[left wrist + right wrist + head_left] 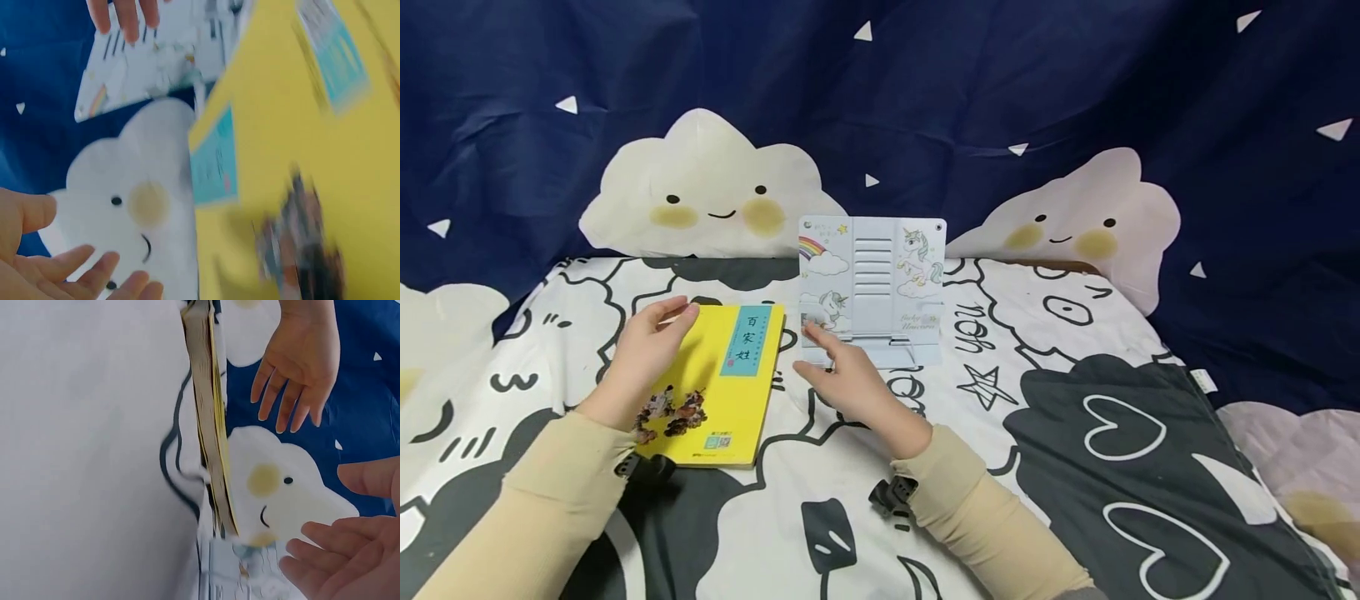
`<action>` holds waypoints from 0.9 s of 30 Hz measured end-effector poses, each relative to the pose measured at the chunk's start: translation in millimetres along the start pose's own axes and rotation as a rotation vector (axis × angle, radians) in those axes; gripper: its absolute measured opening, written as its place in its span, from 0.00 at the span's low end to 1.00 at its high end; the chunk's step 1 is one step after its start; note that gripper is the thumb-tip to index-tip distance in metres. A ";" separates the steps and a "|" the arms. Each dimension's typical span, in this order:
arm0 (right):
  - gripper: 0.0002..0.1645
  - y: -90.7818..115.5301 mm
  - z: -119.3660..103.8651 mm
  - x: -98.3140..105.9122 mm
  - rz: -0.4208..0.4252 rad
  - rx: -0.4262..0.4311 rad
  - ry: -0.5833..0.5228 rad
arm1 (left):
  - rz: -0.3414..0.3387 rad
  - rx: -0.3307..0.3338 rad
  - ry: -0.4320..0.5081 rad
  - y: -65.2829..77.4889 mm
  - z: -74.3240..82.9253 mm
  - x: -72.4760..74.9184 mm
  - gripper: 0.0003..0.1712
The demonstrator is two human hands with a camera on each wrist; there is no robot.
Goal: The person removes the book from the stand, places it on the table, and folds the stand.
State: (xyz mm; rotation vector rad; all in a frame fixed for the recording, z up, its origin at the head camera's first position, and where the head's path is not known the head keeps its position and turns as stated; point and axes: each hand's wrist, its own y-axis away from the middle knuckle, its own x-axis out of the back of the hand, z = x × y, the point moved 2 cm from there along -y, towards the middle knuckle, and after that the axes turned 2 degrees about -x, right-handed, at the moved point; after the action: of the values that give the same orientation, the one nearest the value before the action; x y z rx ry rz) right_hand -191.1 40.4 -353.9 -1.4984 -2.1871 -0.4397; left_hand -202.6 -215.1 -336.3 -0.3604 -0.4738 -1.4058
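A yellow book with a blue title label and a small printed group of figures lies flat on the patterned cloth. Over its left side hovers my left hand, fingers loosely bent, holding nothing. My right hand is held between the book and a white unicorn-print book stand, thumb and fingers apart with nothing between them. The stand is upright, with slots in its middle and a clear ledge at its foot. In the right wrist view the book's page edges show, and both palms look bare.
A black-and-white cartoon cloth covers the surface beneath. Behind hangs a dark blue curtain with white triangles and smiling clouds. Dark wrist cameras sit at both cuffs.
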 end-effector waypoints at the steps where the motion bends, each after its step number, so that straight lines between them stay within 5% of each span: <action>1: 0.37 0.6 0.1 3.2 0.022 0.008 0.014 | 0.004 -0.002 0.023 -0.4 3.2 -3.9 0.40; 10: 0.37 3.1 11.0 32.4 0.239 0.062 0.177 | 0.002 -0.024 0.197 -1.3 27.7 -30.5 0.45; 17: 0.37 3.9 25.2 56.2 0.370 0.108 0.280 | -0.021 0.040 0.317 -1.9 43.5 -47.5 0.48; 27: 0.41 4.0 52.4 87.0 0.525 -0.007 0.240 | -0.055 0.077 0.371 -7.4 65.0 -80.0 0.50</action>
State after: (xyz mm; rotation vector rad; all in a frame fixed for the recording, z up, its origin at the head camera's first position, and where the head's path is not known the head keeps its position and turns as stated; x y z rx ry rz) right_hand -223.8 136.6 -352.1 -1.8343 -1.5347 -0.4190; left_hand -224.4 -115.0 -322.4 -0.0208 -0.2330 -1.4636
